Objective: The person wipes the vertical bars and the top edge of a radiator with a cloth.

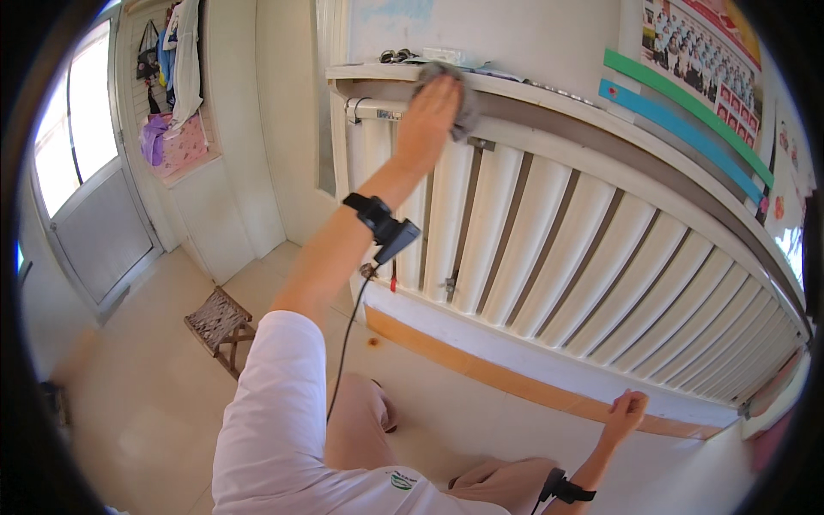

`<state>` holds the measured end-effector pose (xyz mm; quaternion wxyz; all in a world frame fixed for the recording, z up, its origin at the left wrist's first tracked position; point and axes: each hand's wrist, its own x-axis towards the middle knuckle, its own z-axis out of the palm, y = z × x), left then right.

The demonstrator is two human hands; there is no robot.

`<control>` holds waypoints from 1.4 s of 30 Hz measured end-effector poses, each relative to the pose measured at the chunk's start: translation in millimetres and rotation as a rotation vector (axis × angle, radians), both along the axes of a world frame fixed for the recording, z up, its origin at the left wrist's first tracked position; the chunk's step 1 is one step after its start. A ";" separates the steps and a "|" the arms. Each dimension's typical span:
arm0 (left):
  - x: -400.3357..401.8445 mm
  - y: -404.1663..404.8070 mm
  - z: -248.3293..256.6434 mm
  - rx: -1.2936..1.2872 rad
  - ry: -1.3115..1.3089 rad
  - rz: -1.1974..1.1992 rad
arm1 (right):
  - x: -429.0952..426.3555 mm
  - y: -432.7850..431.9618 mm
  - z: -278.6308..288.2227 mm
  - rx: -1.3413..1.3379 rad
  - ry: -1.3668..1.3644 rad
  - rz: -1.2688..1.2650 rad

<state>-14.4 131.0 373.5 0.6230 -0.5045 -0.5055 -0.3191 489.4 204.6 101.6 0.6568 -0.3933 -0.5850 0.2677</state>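
My left hand [430, 119] lies over a grey cloth [468, 106] and presses it against the front edge of a narrow white shelf [360, 72]. Below the shelf runs a cream column radiator [544, 238] with a label at its upper left end. My right hand [629, 409] hangs low near the white ledge under the radiator, fingers curled and nothing visible in them. A black strap with a device [386, 225] is on my left wrist, its cable running down. Another black strap [570, 490] circles my right wrist.
On the shelf lie dark sunglasses [397, 56], a clear plastic pack [443, 55] and flat papers. A woven folding stool [219, 322] stands on the tiled floor to the left. Behind it are a door [106, 225] and hanging clothes [187, 64]. A group photo poster [702, 58] hangs upper right.
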 end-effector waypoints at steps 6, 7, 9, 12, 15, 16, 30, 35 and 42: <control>-131.7 -43.8 6.7 0.108 -0.360 0.084 | -15.3 17.9 -54.4 -0.169 -0.142 0.056; -160.2 -55.0 9.2 0.105 -0.385 0.167 | -24.1 13.4 -55.6 -0.191 -0.121 0.087; -178.9 -61.1 11.6 0.094 -0.476 0.233 | -36.8 7.4 -55.8 -0.212 -0.137 0.106; -154.6 -50.4 13.5 0.112 -0.611 0.192 | -40.5 5.5 -57.1 -0.259 -0.090 0.174; -130.6 -40.9 14.2 0.169 -0.575 0.178 | -41.5 2.6 -56.3 -0.257 -0.076 0.193; -113.9 -31.4 11.8 0.182 -0.557 0.143 | -37.6 4.2 -57.7 -0.229 -0.053 0.201; 197.6 78.4 -0.4 -0.207 -0.102 -0.651 | -36.8 -6.6 -9.8 -0.259 -0.063 0.316; 290.5 60.6 -72.9 -0.867 -0.218 -0.846 | -72.9 -29.1 42.9 -0.004 0.283 0.596; 287.9 18.6 -144.8 -1.482 -0.491 -1.062 | -89.3 -28.2 57.8 -0.426 0.846 0.874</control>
